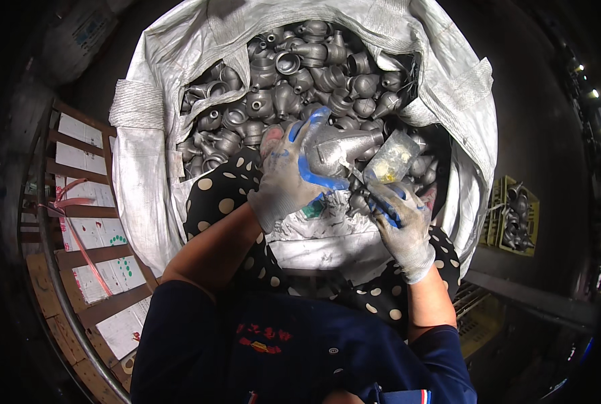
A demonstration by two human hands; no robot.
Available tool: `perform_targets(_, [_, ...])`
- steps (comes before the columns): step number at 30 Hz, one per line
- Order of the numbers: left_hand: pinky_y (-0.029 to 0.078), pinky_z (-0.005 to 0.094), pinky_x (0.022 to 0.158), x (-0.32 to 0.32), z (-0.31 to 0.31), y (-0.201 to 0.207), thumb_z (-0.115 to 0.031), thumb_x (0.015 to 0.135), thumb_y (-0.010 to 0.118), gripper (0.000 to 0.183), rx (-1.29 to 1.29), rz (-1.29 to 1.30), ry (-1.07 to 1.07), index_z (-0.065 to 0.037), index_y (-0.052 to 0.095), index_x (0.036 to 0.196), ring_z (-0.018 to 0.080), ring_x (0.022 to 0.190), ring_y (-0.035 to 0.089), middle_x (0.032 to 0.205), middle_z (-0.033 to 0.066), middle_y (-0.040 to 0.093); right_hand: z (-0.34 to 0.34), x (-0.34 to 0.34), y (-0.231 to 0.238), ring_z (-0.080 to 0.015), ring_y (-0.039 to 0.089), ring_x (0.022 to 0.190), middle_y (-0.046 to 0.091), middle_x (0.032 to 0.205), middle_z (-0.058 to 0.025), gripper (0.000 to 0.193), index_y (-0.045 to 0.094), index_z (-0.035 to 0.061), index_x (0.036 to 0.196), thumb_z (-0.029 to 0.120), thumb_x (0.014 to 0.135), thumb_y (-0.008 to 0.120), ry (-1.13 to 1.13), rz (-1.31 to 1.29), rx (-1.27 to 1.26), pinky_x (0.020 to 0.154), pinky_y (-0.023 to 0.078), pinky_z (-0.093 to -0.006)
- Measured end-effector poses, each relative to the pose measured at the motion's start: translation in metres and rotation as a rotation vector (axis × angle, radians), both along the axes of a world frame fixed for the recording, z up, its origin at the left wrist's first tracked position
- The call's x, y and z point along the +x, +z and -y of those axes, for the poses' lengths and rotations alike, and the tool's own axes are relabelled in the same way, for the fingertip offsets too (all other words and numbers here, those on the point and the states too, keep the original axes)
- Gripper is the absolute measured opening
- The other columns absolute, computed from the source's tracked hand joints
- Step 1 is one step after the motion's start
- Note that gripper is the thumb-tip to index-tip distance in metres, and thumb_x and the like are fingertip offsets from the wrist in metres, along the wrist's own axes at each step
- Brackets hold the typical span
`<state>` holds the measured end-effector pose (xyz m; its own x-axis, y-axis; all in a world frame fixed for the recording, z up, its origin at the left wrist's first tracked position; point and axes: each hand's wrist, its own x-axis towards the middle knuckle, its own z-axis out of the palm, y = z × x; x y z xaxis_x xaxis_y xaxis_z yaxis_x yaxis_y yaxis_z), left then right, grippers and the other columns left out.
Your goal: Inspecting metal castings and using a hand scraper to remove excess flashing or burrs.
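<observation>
Gloved in grey with blue patches, my left hand (280, 172) is closed round a bulb-shaped grey metal casting (337, 149) with a narrowing end that points right. My right hand (403, 225), in a similar glove, grips a flat rectangular scraper-like metal plate (393, 156) with yellowish smears. Its lower corner is close beside the casting; whether they touch I cannot tell. Both hands are over a large white woven bulk bag (469, 108). Inside it lies a heap of similar grey castings (284, 101), some with round open mouths.
White crumpled bag fabric (327, 246) lies in front of my body, between my polka-dot covered legs (223, 195). To the left stands a slatted frame with white cartons (88, 232) and a curved metal rail. A yellow crate (494, 215) of castings sits on the floor at right.
</observation>
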<state>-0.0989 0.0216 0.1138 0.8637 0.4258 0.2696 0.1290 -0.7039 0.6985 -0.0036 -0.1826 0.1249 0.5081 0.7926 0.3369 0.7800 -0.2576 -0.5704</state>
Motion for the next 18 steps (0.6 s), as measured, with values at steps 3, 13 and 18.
perform_targets(3, [0.019, 0.0479, 0.104, -0.001, -0.001, -0.001, -0.046, 0.057, 0.081, 0.099, -0.031, 0.026, -0.008, -0.011, 0.034, 0.137, 0.0302, 0.111, 0.048, 0.117, 0.0169, 0.051, 0.001, 0.002, -0.003, -0.0337, 0.061, 0.086, 0.062, 0.096, -0.0155, 0.038, 0.064, 0.0113, 0.109, 0.002, 0.072, 0.065, 0.013, -0.098, 0.071, 0.075, 0.050, -0.0384])
perform_targets(13, [0.022, 0.0488, 0.103, 0.001, -0.001, -0.012, -0.047, 0.060, 0.079, 0.098, -0.212, 0.136, -0.105, -0.009, 0.033, 0.137, 0.0315, 0.116, 0.046, 0.122, 0.0192, 0.048, 0.001, 0.003, 0.005, -0.0289, 0.064, 0.093, 0.065, 0.103, -0.0155, 0.030, 0.064, 0.0029, 0.107, 0.002, 0.077, 0.061, 0.062, -0.434, 0.081, 0.081, 0.049, -0.0331])
perform_targets(18, [0.030, 0.0505, 0.099, -0.002, 0.005, 0.004, -0.050, 0.064, 0.076, 0.101, 0.179, -0.056, -0.039, -0.008, 0.026, 0.141, 0.0346, 0.121, 0.040, 0.129, 0.0213, 0.040, 0.001, 0.006, 0.001, -0.0289, 0.064, 0.092, 0.065, 0.102, -0.0154, 0.030, 0.064, 0.0034, 0.107, 0.002, 0.078, 0.061, -0.046, -0.420, 0.089, 0.080, 0.049, -0.0331])
